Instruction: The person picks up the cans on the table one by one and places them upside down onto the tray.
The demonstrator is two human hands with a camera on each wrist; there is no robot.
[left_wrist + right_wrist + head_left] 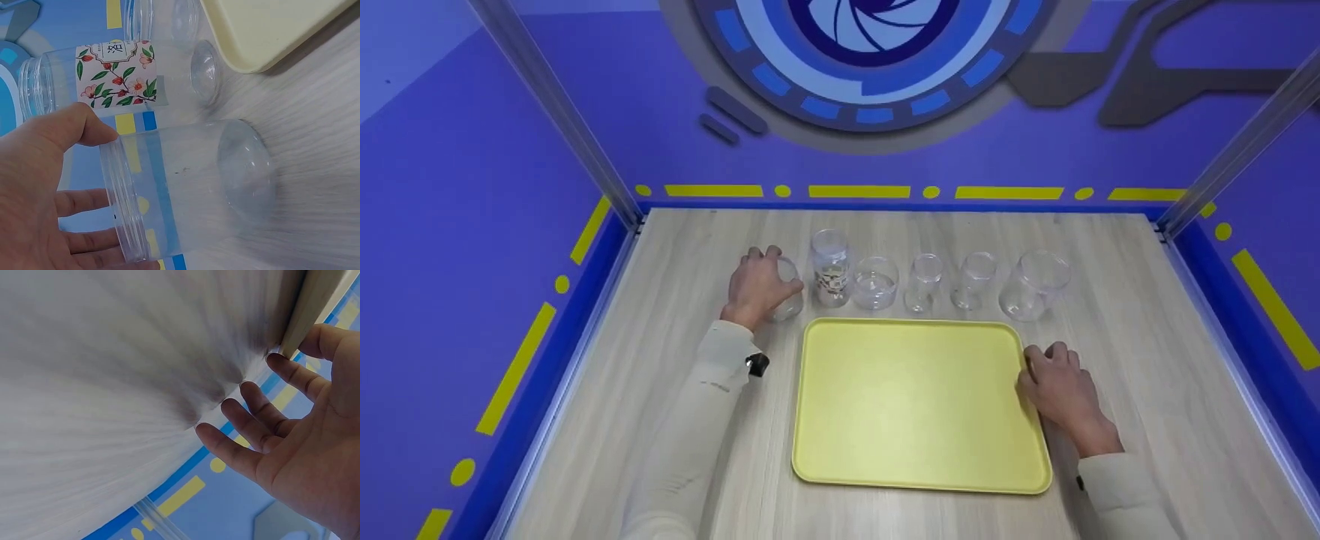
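My left hand [754, 289] holds a clear wide-mouthed jar [191, 185] by its threaded rim, thumb on one side and fingers on the other. The jar stands upright at the left end of a row of clear vessels. Right beside it is a taller clear jar [831, 277] with a floral label [118, 79]. My right hand [1065, 390] is at the right edge of a yellow tray [922, 405]. Its thumb and index finger touch the tray's rim, and the other fingertips rest on the table in the right wrist view.
Behind the tray stand a short clear cup [876, 289], two small stemmed glasses [924, 281] and a wide clear glass [1039, 285] at the right. Blue panels [585, 112] with yellow marks enclose the wooden table [1170, 390] at the back and sides.
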